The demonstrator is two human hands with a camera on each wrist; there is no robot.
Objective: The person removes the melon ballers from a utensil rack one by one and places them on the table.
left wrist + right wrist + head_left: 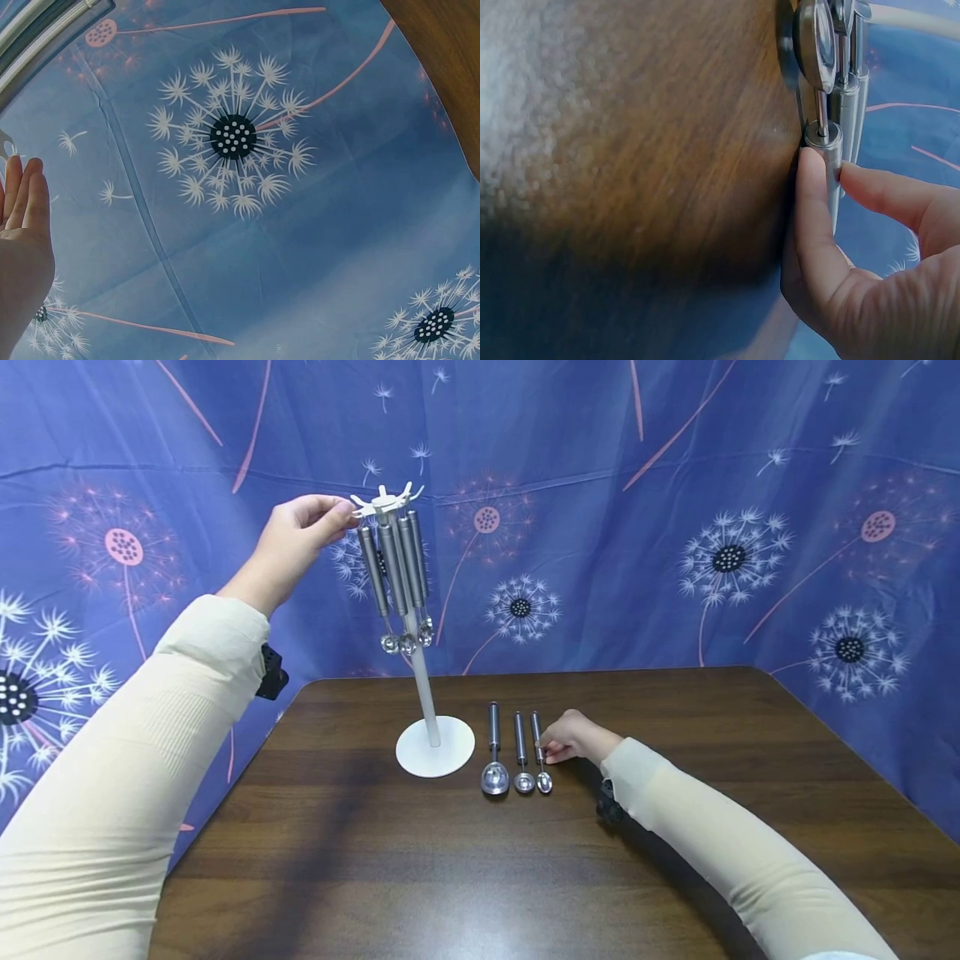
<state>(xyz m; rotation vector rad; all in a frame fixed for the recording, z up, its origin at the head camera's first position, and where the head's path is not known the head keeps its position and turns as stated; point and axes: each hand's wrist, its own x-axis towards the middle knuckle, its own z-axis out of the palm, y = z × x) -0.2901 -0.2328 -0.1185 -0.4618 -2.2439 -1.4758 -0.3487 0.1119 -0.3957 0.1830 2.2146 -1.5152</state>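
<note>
My left hand point(303, 531) is raised at the top of a white utensil stand point(423, 681), its thumb and fingers pinching one of the hooks. Several steel-handled scoops point(397, 568) hang from the stand's hooks, bowls down. On the table lie three more in a row: a large scoop point(494, 777), a smaller round scoop point(523, 782) and a small oval scoop point(543, 782). With thumb and fingers, my right hand point(877, 255) pinches the oval scoop's handle point(823, 142), at the right end of the row. In the left wrist view only part of the left hand point(26, 240) shows.
The brown wooden table point(420, 868) ends at a blue curtain point(600, 568) printed with dandelions. The stand's round white base point(412, 756) rests on the table, left of the three lying scoops.
</note>
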